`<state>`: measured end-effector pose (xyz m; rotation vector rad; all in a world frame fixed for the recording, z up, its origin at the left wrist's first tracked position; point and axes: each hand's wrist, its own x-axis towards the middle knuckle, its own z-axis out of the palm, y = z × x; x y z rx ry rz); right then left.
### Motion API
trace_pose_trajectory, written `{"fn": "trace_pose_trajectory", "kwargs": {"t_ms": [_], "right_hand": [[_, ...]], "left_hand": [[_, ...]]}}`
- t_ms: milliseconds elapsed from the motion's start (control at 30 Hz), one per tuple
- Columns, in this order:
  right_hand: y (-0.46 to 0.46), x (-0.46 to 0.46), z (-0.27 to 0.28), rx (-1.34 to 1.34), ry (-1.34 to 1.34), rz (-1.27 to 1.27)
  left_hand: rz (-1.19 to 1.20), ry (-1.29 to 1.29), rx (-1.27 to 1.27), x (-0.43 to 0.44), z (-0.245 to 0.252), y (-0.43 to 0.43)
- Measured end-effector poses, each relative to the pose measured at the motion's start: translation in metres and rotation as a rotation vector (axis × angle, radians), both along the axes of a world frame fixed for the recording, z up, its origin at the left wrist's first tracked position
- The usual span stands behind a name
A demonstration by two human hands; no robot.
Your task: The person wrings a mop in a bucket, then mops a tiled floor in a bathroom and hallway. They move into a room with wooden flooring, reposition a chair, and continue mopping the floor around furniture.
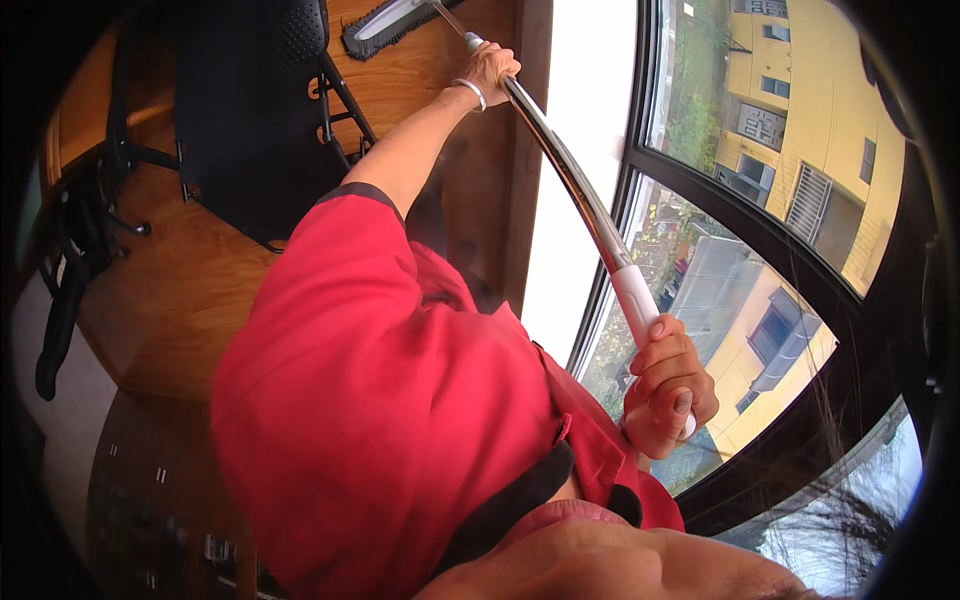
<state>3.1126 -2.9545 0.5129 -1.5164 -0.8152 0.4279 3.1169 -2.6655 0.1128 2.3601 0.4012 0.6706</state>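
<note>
A flat dust mop runs from the top of the view down to the right. Its grey fringed mop head (390, 28) lies on the wood-look floor, partly cut off by the frame's top edge. My left hand (491, 73), with a silver bangle (474, 94) on the wrist, is closed around the lower part of the shiny metal pole (570, 172), just below a white collar (473, 41). Close to my chin, my right hand (667, 390) wraps the white plastic grip (634, 300) at the pole's upper end. My red sleeve (337, 255) covers the left upper arm.
Left of the mop stands a black chair (247, 120) with a metal frame. Another black chair part (64, 315) is at the far left. A white sill (577, 142) and black-framed windows (634, 157) run along the right. A dark cabinet (150, 480) shows at lower left.
</note>
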Motion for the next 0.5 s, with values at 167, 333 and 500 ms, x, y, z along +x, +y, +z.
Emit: {"fn": "trace_pose_trajectory", "kwargs": {"t_ms": [167,333,500], "right_hand": [[-0.096,-0.035,0.03,-0.043,-0.079,0.07],[-0.174,-0.07,0.055,-0.08,-0.128,0.159],[-0.229,-0.079,0.092,-0.091,-0.05,0.152]], "left_hand": [[0.092,-0.077,-0.062,-0.039,0.017,-0.13],[0.135,-0.042,-0.207,-0.075,0.019,-0.243],[0.097,0.067,-0.239,-0.115,0.043,-0.327]]}}
